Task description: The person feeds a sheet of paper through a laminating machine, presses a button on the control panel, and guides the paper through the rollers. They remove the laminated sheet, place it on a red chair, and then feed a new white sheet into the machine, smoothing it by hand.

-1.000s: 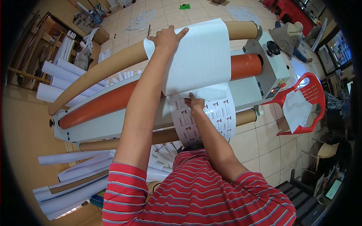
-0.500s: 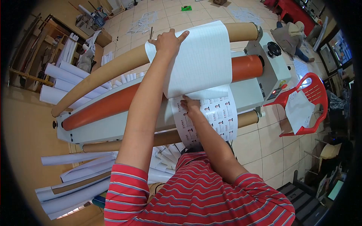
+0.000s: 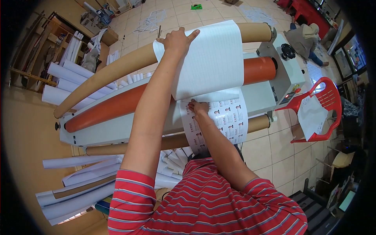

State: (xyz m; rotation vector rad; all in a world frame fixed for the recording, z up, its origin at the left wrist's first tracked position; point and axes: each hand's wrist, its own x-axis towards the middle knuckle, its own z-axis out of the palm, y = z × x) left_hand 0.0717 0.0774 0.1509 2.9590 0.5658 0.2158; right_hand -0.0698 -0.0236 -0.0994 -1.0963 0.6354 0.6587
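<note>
My left hand [image 3: 178,41] rests with its fingers spread on the upper left edge of a white lined sheet [image 3: 207,62], which lies over the upper cardboard tube [image 3: 109,74]. Lower down, my right hand [image 3: 198,107] presses near the sheet's bottom edge, its fingers at the printed sheet [image 3: 229,123] with small portraits. What those fingers hold, if anything, is too small to tell. Behind the lined sheet runs the orange roller [image 3: 109,107] of a laminating machine [image 3: 288,86]. The printed sheet hangs in front of the lower cardboard tube [image 3: 172,143].
A red chair [image 3: 329,98] with white paper on it stands at the right. White paper rolls [image 3: 70,162] lie at the left. A black hand wheel [image 3: 288,51] sits on the machine's right end. Another person [image 3: 304,37] is on the floor at the upper right.
The view has shifted slightly. Both hands stay in nearly the same places on the sheets.
</note>
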